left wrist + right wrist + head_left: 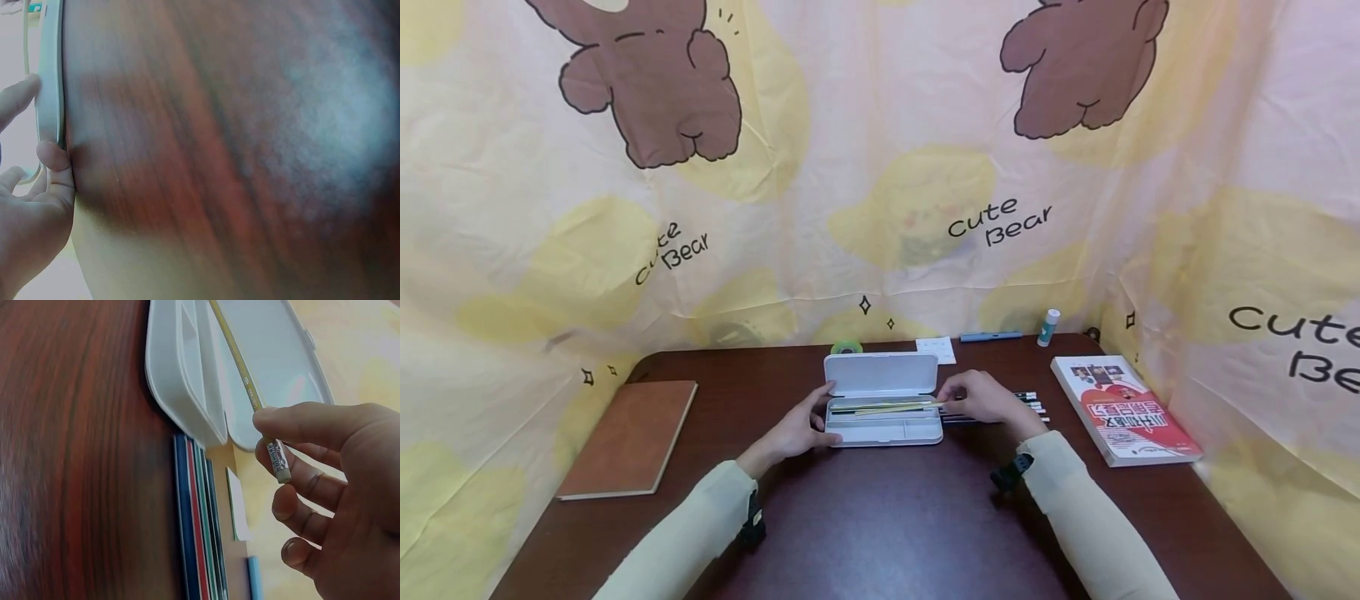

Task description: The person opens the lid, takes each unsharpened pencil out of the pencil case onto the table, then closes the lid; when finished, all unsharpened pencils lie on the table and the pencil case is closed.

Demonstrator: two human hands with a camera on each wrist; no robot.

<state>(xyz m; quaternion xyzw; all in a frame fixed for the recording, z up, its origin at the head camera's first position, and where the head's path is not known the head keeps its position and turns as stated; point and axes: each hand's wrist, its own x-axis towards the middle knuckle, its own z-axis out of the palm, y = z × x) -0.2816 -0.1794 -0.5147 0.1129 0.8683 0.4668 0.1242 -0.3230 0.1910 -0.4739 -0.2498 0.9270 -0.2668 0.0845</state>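
An open white pencil case (883,433) lies on the dark wooden table, its lid (880,372) tipped back. My left hand (801,425) grips the case's left end, thumb at the front corner and fingers toward the lid. Between thumb and index finger, my right hand (356,462) pinches a yellow pencil (234,350) near its eraser end. That pencil slants over the case's right end. Long thin pencils show in the case's back compartment in the head view. Several more pencils (195,519) lie side by side on the table, just right of the case and partly under my right hand.
A brown notebook (628,442) lies at the left, a red and white book (1127,408) at the right. Along the back edge are green tape (847,347), a white card (937,351), a blue pen (991,337) and a glue stick (1048,327), before a printed curtain (865,208).
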